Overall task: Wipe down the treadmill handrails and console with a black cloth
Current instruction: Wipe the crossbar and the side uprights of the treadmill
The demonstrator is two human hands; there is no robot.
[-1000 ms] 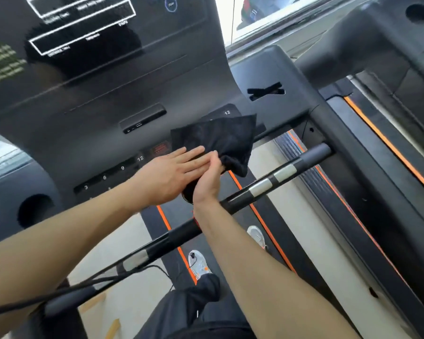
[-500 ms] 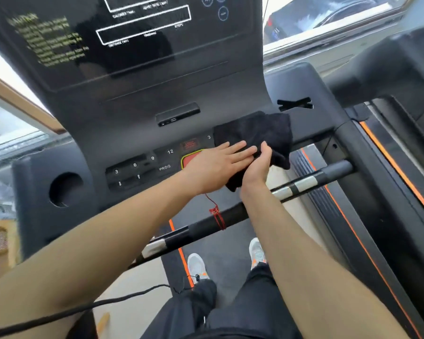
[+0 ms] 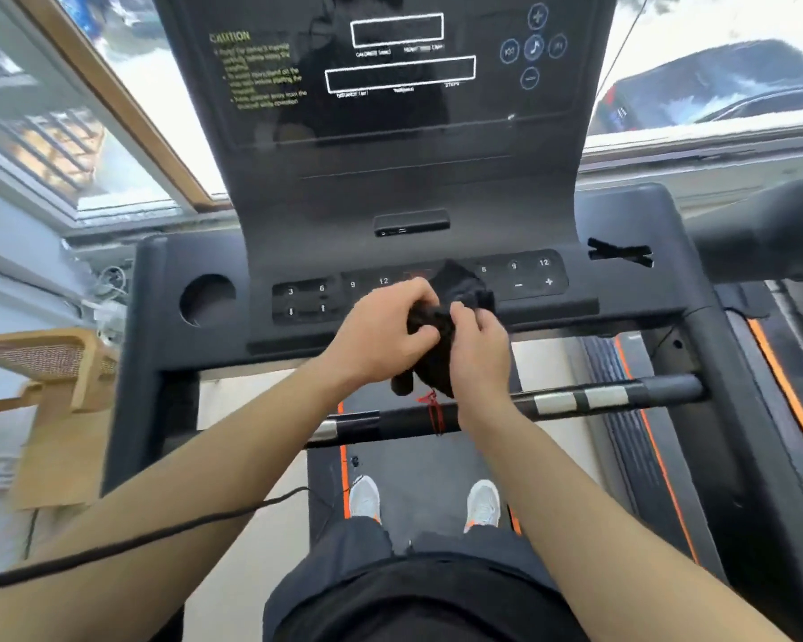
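Both your forearms reach forward from the lower corners of the view and meet at the middle of the treadmill, just in front of the key strip (image 3: 307, 298) of the console (image 3: 390, 155). Your left hand (image 3: 381, 335) lies knuckles up with its fingers curled inward, gripping the black cloth (image 3: 460, 289) from the left. Your right hand (image 3: 478, 349) faces it, back of the hand toward the camera, thumb and fingers closed on the same cloth from the right. The two hands sit close together, with the cloth bunched between them. The upper part of the cloth rises against the key strip between the two keys marked 12 and 6; whether it presses on the panel cannot be told. A lower tail of the cloth hangs below your hands, just above the red cord (image 3: 434, 410) looped on the crossbar handrail (image 3: 599, 398). The crossbar runs below both wrists, apart from the hands. A black cable (image 3: 158, 539) crosses over your left forearm. Your white shoes (image 3: 365, 498) stand on the belt (image 3: 418, 456) beneath the crossbar. A round cup holder (image 3: 207, 298) sits at the left end of the console deck.
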